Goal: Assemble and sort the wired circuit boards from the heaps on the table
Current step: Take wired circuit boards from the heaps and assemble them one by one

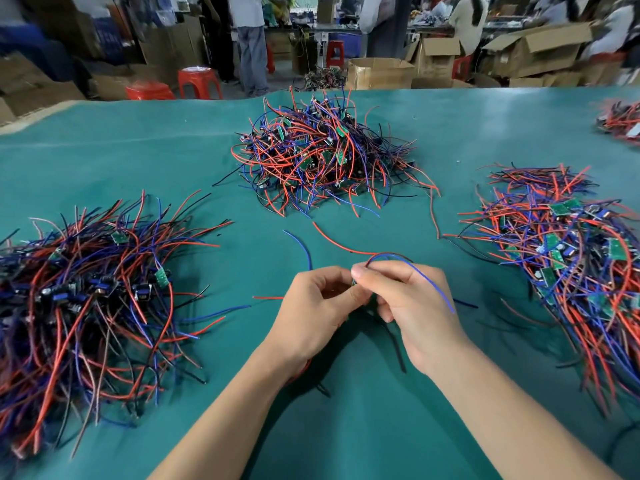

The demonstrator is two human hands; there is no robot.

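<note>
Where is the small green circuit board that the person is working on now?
In the head view, the small green circuit board sits low centre, pinched between both hands, nearer the viewer than the far wire heap.

Tbl cloth (346,427) teal; wire heaps (322,157) red/blue/blk; boards (561,208) green; stools (199,81) red.

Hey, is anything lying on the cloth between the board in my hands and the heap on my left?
Nothing visible blocks it. Both hands, left hand and right hand, grip the wired board; only bare green cloth and some stray wire ends separate it from the left heap.
</note>
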